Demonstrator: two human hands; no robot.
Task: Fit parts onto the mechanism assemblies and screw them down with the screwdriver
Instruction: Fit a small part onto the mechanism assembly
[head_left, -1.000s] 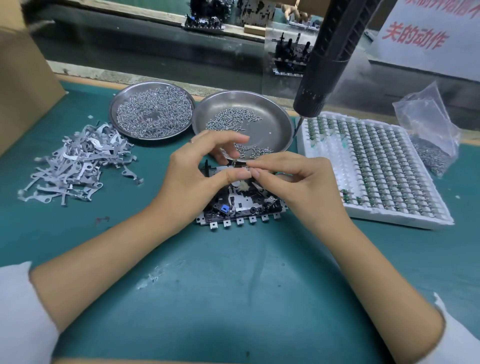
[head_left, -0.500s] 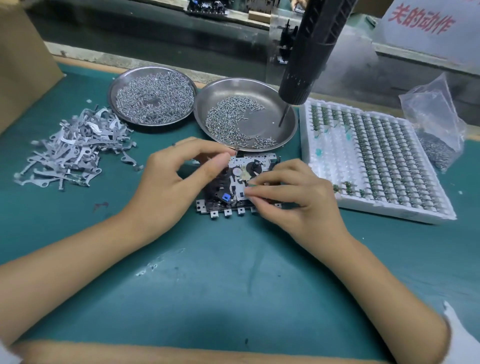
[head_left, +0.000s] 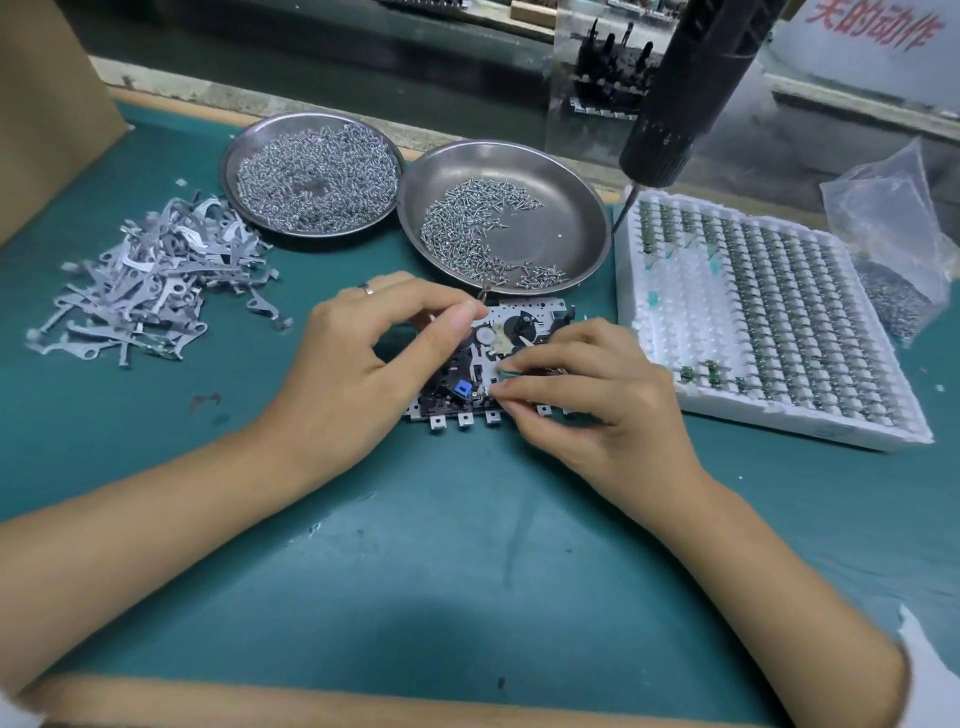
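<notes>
A metal mechanism assembly (head_left: 511, 332) with a black hub, a white gear and a blue part lies flat on the green mat. My left hand (head_left: 358, 364) rests over its left side, with thumb and forefinger curled near the top left corner; whether they hold a part I cannot tell. My right hand (head_left: 597, 395) pinches a small green part (head_left: 508, 371) and sets it down onto the assembly's lower middle. The black electric screwdriver (head_left: 685, 98) hangs above the table at the upper right, untouched, its bit pointing down.
Two steel dishes of screws (head_left: 317, 176) (head_left: 498, 218) stand behind the assembly. A pile of grey metal levers (head_left: 150, 280) lies at the left. A white foam tray (head_left: 769, 322) of small green parts sits at the right, and a plastic bag (head_left: 893, 244) beyond it. Cardboard box at far left.
Both hands came down from the assembly's upper edge. The right hand moved to its lower middle with the small part; the left hand shifted to the left side.
</notes>
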